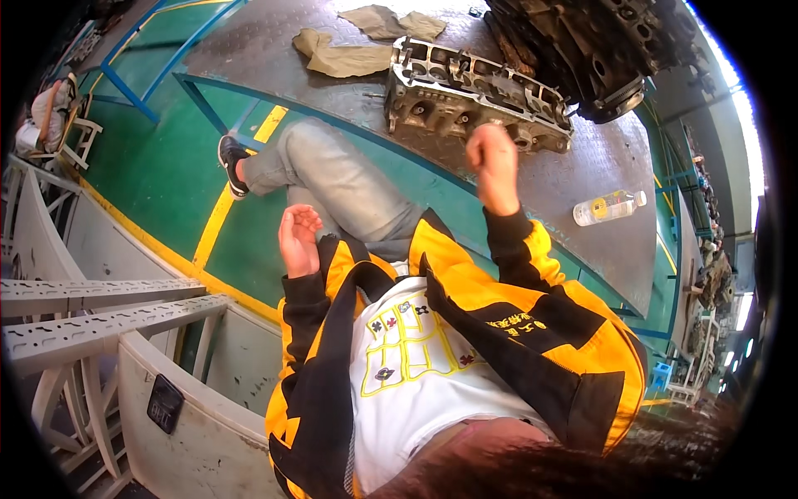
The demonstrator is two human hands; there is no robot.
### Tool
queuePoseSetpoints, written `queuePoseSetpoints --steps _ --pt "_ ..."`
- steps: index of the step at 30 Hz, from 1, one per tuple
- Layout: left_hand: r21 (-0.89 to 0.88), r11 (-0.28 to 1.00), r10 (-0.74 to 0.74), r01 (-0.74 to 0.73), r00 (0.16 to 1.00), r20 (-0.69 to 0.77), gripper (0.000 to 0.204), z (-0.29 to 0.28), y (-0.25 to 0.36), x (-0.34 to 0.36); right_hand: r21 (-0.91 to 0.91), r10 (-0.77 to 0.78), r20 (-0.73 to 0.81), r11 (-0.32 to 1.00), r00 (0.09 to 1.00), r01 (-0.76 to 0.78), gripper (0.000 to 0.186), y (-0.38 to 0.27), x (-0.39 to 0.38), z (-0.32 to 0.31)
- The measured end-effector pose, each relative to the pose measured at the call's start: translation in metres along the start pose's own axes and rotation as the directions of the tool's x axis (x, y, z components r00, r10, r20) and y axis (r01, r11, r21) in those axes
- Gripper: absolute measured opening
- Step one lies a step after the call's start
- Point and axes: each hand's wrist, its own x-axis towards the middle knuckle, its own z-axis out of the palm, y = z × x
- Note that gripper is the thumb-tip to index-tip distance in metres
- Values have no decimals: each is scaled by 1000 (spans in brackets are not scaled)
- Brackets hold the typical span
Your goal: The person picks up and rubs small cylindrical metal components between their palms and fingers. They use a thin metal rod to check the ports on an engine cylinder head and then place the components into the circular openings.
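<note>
Head view looks down on a person seated beside a metal-topped table (615, 262), both bare hands raised over the near side. The right hand (493, 166) is lifted in front of a metal cylinder head (453, 121), its fingers bent inward. Motion blurs the fingertips, so one cannot tell whether they are together or clamped on something small, nor whether they touch the metal behind them. The left hand (300, 237) is raised well apart from the table, near the person's bent leg, palm turned partly up; its fingers curl loosely and stand apart from the palm.

The cylinder head lies on the tabletop toward the far side, its long row of openings facing up. Creased brown cloth (353, 60) lies by its left end, with another crumpled brown piece (378, 22) beyond. A large, dark, grimy engine (594, 62) stands just beyond the cylinder head's right part. Nearer the table's right end, a clear plastic bottle (607, 209) lies on its side, white cap pointing right, well apart from the right hand.

The person wears a black and yellow jacket (532, 324) and grey jeans (337, 170). Pale metal frames (108, 320) stand at left on the green floor (154, 195).
</note>
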Motion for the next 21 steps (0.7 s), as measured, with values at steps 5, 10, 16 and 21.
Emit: queuePoseSetpoints --steps 5,10,16,21 --pt "-7 1000 -9 9 1000 -24 34 0 -2 0 322 154 10 935 988 -149 33 -10 -9 10" --pt "-20 1000 -5 4 1000 -21 35 -3 0 0 204 -311 -127 921 942 332 31 -44 -4 15" --pt "-7 1000 6 -6 1000 -3 34 -4 -2 0 364 360 44 863 932 -351 32 11 -12 2" --pt "-5 1000 -22 22 1000 -9 34 -9 -4 -6 304 86 -24 950 996 -75 33 -27 -19 -6"
